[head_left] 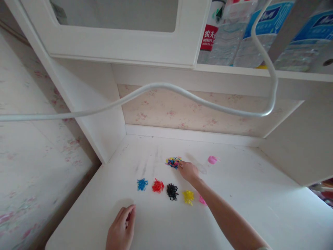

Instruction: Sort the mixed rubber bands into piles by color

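Observation:
My right hand (189, 171) reaches forward over the white desk (247, 194), its fingertips pinched at the right edge of a mixed pile of small coloured rubber bands (173, 161). Whether a band is between the fingers I cannot make out. In front of it lies a row of sorted piles: blue (142, 184), red (158, 186), black (172, 191), yellow (188, 197) and a pink pile (202, 200) partly hidden under my forearm. My left hand (121, 229) rests on the desk near the front edge, fingers loosely curled, nothing visible in it.
A small clear bottle with a pink cap (212, 160) lies on its side right of the mixed pile. A white cable (166, 88) hangs across the alcove. Water bottles (234, 31) stand on the shelf above. White cabinet walls close in left and right.

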The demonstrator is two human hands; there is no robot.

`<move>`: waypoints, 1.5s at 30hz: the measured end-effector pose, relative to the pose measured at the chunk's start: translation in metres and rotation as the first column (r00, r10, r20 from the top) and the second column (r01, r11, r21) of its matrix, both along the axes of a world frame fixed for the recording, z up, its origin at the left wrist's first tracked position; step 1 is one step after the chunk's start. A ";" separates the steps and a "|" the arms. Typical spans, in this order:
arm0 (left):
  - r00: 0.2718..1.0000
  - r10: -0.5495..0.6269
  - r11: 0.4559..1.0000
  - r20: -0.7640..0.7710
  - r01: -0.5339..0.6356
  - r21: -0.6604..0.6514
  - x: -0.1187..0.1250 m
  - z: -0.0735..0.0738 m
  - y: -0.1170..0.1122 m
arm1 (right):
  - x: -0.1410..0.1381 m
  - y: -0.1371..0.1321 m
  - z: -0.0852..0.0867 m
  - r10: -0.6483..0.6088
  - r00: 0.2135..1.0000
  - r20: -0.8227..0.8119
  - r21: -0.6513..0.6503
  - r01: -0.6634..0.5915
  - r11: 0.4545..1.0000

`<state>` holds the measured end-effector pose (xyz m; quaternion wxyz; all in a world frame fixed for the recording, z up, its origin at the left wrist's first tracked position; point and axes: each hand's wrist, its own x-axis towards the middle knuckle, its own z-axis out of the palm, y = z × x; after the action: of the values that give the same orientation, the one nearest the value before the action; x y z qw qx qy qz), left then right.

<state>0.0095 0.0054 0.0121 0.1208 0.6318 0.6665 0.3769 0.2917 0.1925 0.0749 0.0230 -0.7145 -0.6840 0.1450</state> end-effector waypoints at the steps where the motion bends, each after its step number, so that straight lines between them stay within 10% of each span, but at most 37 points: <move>1: 1.000 -0.005 1.000 -0.003 0.005 -0.004 0.000 0.000 0.001 | 0.000 0.001 -0.002 0.002 1.000 0.013 -0.010 -0.002 1.000; 26: 0.991 -0.032 0.999 -0.128 0.030 -0.017 0.003 -0.002 -0.003 | 0.016 -0.003 -0.001 -0.030 0.997 -0.066 0.105 0.037 0.994; 35: 0.978 -0.042 0.999 -0.202 0.037 -0.029 0.003 -0.002 -0.002 | 0.069 -0.079 0.012 -0.028 0.970 -0.240 0.244 0.088 0.966; 45: 0.982 -0.002 0.998 -0.187 -0.011 -0.068 0.007 0.007 0.003 | 0.106 -0.145 -0.017 -0.095 0.965 -0.246 0.135 0.131 0.982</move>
<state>0.0168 0.0079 0.0187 0.0783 0.6582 0.6889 0.2932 0.3979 0.0474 0.0584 0.1671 -0.7261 -0.6432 0.1765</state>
